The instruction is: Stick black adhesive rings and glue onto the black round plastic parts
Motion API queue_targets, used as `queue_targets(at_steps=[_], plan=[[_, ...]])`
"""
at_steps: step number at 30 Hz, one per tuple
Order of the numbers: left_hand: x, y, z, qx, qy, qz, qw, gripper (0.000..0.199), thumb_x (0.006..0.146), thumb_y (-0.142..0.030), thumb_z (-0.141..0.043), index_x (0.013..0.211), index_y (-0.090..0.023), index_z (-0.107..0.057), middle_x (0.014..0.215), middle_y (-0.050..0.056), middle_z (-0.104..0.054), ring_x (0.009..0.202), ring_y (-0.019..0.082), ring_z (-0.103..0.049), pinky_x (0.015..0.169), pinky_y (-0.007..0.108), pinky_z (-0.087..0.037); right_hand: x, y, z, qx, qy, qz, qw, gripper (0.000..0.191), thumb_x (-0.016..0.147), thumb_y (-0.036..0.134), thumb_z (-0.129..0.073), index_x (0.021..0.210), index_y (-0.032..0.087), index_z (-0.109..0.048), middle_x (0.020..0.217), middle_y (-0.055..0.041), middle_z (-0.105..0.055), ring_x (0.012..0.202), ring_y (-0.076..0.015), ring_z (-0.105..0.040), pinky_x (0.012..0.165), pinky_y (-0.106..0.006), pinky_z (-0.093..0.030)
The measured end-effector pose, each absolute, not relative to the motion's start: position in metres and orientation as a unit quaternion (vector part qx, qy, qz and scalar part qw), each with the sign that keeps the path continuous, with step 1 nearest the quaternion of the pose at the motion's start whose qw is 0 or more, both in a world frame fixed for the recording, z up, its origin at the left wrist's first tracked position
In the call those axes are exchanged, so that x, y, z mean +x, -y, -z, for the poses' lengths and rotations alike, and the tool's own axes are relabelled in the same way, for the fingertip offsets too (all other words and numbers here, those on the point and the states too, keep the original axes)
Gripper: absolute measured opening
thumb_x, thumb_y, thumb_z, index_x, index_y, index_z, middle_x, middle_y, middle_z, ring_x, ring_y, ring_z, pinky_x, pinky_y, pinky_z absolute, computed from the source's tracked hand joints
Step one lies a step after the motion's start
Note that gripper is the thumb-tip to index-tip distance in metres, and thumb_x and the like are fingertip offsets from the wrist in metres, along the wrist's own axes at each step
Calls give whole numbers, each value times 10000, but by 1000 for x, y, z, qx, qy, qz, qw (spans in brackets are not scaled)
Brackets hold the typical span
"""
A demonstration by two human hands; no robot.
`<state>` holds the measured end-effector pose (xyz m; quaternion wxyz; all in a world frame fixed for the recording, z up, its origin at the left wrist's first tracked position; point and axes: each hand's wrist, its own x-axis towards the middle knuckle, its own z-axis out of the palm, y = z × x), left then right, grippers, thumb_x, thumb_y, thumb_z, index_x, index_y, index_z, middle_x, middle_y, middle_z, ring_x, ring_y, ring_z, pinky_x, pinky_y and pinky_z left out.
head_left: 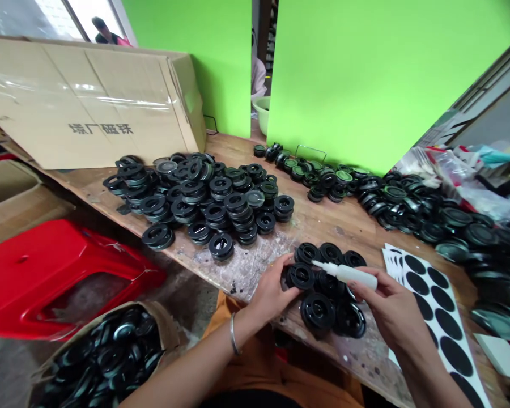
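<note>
Several black round parts point(317, 313) sit in a close group near the table's front edge. My right hand point(382, 297) holds a white translucent squeeze bottle point(357, 276), tilted with its thin nozzle pointing left over the upper left parts of the group. At the group's left side, my left hand point(272, 290) has its thumb and fingers around the edge of a black round part point(301, 276). A silver bangle circles my left wrist. Just right of my right hand lie white sheets with black round stickers point(442, 298).
A large heap of round parts point(193, 190) covers the table's left, with more along the green panel point(344, 73). A cardboard box point(110, 107) stands behind. Below left are a red stool point(46, 266) and a filled carton point(165, 326). People are visible in the background.
</note>
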<state>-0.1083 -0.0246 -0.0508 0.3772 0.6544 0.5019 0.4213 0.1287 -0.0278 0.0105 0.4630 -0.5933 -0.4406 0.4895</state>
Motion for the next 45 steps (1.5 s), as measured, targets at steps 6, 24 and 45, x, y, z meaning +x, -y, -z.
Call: queue_targets(at_steps=[6,24,45], plan=[[-109,25,50,658,-503,-419,372,716,754,-232,-721,1380,-260,-375,1254,51,-603,1170,237,-549,1034,399,-400,112,9,-9,-553,437,-522,481,301,698,379,-805,902,200,-675,681,21,-584,587,-112,-472,530,-217,-393],[-109,24,51,661,-497,-418,377,726,759,-226,-715,1393,-257,-361,1256,61,-596,1169,241,-547,1029,401,-403,92,-23,10,-558,481,-497,459,384,742,517,-727,944,202,-639,651,12,-606,572,-156,-526,532,-267,-408],[-108,24,48,657,-504,-413,380,739,755,-243,-726,1395,-260,-356,1247,60,-595,1160,241,-548,1023,389,-400,90,-32,7,-532,482,-515,469,383,728,517,-735,893,187,-628,659,11,-597,508,-114,-445,482,-246,-325]])
